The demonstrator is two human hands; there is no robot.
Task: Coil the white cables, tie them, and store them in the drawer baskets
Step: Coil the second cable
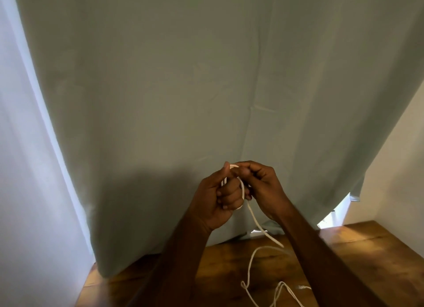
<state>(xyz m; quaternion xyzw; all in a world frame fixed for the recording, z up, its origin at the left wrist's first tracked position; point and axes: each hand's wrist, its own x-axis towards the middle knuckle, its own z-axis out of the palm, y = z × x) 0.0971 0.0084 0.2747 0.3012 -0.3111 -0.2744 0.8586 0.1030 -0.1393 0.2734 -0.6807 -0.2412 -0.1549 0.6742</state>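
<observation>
Two hands up, one white cable [246, 200] between them, in front of the curtain [160, 88].
Left hand [220, 199] curls round the coiled loops; right hand [257, 183] pinches the top loop, tail trailing onto the wooden table [355, 256].

My hands [238, 189] work close against a grey-green curtain [183, 88] that blocks everything toward 12 o'clock. Loose white cable [252, 261] trails across the wooden table [378, 256] at 6 o'clock. Open tabletop lies toward 4 and 8 o'clock.
</observation>
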